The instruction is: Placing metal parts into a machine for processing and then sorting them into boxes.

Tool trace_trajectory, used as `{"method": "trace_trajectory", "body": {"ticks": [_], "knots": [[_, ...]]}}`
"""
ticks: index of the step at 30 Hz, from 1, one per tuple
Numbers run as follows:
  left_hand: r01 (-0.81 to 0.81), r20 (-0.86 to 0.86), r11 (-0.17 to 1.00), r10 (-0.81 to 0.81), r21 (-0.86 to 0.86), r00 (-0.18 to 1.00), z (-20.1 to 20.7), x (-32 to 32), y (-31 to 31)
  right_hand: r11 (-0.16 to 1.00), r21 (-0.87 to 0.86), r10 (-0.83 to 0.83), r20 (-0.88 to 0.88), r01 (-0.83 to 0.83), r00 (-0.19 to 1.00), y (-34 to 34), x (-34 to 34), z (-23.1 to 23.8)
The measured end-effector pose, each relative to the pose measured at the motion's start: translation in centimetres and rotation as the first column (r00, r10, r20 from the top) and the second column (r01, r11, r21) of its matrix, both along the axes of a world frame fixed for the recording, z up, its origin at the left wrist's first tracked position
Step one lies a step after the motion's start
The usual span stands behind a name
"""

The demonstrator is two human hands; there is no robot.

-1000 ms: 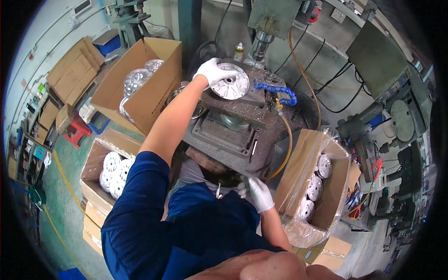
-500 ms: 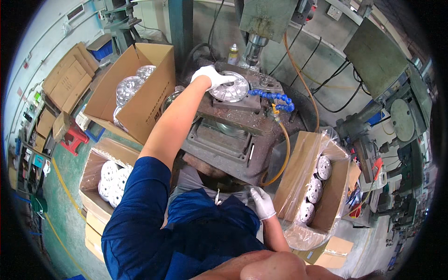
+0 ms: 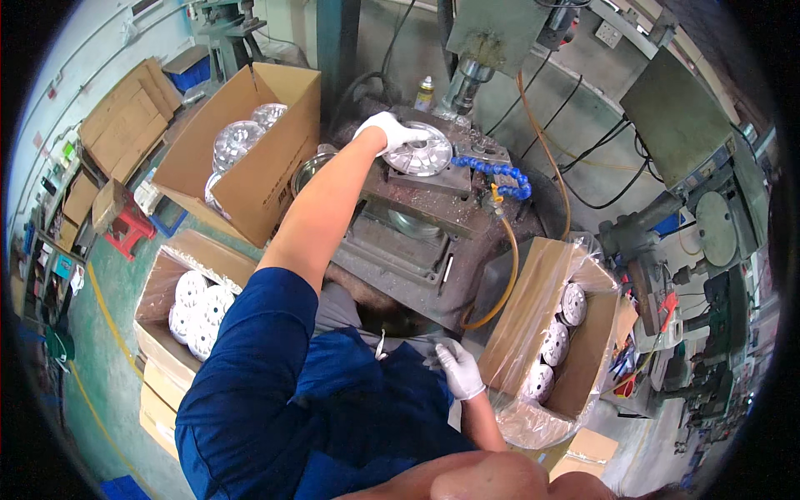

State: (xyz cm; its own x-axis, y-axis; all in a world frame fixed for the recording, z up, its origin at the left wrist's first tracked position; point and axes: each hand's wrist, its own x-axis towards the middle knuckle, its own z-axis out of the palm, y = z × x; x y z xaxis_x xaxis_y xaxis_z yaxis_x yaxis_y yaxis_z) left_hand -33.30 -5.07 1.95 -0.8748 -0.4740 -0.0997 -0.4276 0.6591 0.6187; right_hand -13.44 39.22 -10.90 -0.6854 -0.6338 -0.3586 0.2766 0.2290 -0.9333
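Note:
My left hand (image 3: 386, 133), in a white glove, reaches to the machine and grips the left rim of a shiny metal spoked disc (image 3: 430, 157). The disc lies on the fixture block (image 3: 454, 179) of the machine table, below the spindle (image 3: 468, 83). A blue segmented coolant hose (image 3: 492, 168) points at the disc's right edge. Low at my waist, my right hand (image 3: 460, 372), also gloved, rests beside the hem of my dark blue shirt. Its fingers are loosely apart and I see nothing in them.
A tall carton (image 3: 279, 158) of shiny discs stands at the left. Below it a lined carton (image 3: 158, 321) holds whiter discs. At the right is another plastic-lined carton (image 3: 521, 321) with several discs. A spray can (image 3: 425, 94) stands behind the fixture; a yellow-brown hose (image 3: 511, 283) curves down.
The whole view has shifted and tilted slightly. My left hand stays on the disc at the fixture. My right hand stays by my waist, its fingers a little more spread.

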Motion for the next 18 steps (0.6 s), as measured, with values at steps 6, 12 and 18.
{"method": "trace_trajectory", "body": {"ticks": [6,12,18], "knots": [[-0.008,0.011,1.0,0.008,-0.016,1.0,0.4,0.4,0.2,0.998,0.057,0.027,-0.129,-0.019,0.991,-0.6,-0.8,0.5],[-0.022,0.06,0.999,0.02,0.038,0.998,0.5,0.3,0.1,0.997,0.076,0.024,-0.022,-0.022,0.999,-0.8,-0.6,0.7],[-0.024,0.023,1.0,0.024,-0.002,0.999,0.4,0.4,0.2,0.999,0.032,0.036,-0.101,-0.033,0.994,-2.0,-1.2,1.1]]}}
